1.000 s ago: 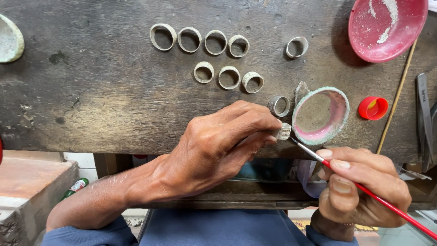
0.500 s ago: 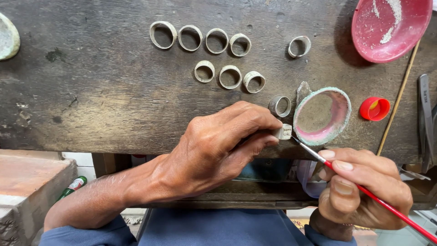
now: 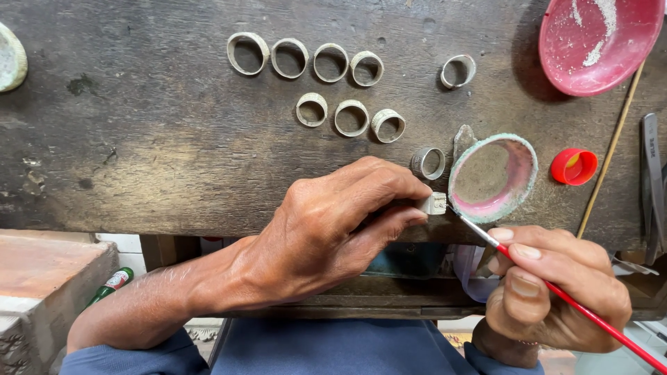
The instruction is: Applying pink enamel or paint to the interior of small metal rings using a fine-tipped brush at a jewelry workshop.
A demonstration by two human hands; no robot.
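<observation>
My left hand (image 3: 340,229) pinches a small pale metal ring (image 3: 433,203) between thumb and fingertips at the near edge of the dark wooden workbench (image 3: 160,153). My right hand (image 3: 556,288) grips a thin red-handled brush (image 3: 556,290); its tip touches the held ring. Just behind the ring sits a small pink dish (image 3: 493,177) with a pale rim. One more ring (image 3: 427,162) lies beside the dish. Several similar rings (image 3: 313,62) lie in two rows farther back.
A larger pink bowl (image 3: 597,38) with white powder stands at the back right. A red bottle cap (image 3: 574,167), a thin wooden stick (image 3: 611,149) and dark tweezers (image 3: 652,180) lie at the right. A pale dish (image 3: 10,59) is at the left edge. A small green bottle (image 3: 110,285) lies below the bench.
Both hands stay almost still on the ring; the brush tip shifts only slightly against it.
</observation>
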